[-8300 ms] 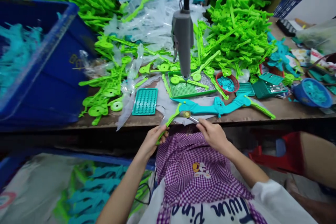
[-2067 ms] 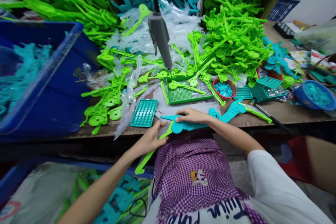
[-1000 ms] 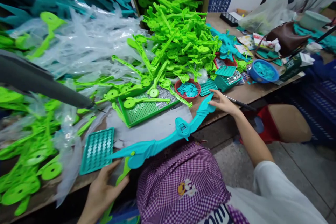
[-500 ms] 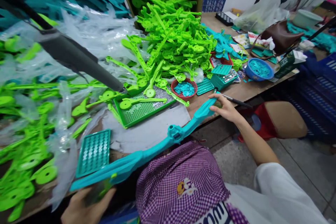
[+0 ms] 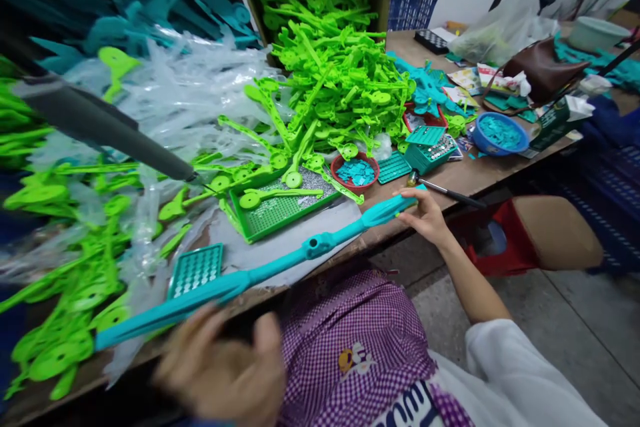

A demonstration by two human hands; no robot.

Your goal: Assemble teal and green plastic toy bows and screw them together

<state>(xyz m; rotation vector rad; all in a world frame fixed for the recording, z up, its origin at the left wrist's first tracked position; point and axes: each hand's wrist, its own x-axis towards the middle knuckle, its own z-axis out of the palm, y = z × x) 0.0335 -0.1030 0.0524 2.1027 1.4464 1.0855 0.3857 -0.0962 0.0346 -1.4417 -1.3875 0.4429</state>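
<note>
A long teal plastic bow (image 5: 260, 273) runs diagonally from the lower left of the frame up to the centre right, lying along the front edge of a brown wooden workbench (image 5: 465, 177). The right hand (image 5: 425, 213) grips its upper end with fingers curled round it, just off the bench edge. The left hand (image 5: 225, 373) sits blurred at the bottom centre, fingers spread below the bow's lower part; whether it touches the bow cannot be told. Just behind the bow's middle lies a green perforated tray (image 5: 275, 207) with a green paddle-shaped piece on it, and a smaller teal tray (image 5: 196, 269) lies to its left. A red bowl of teal chips (image 5: 356, 171) sits right of the green tray, with a blue bowl (image 5: 500, 133) farther right. A heap of bright green plastic parts (image 5: 335, 80) fills the upper centre, clear plastic bags (image 5: 190, 93) spread at the upper left, and a grey hanging tool (image 5: 105, 130) slants in from the left. A brown bag (image 5: 540, 67) rests at the upper right. Below the bench, right of centre, stands a red stool (image 5: 505, 240) on a grey concrete floor (image 5: 575, 333).
</note>
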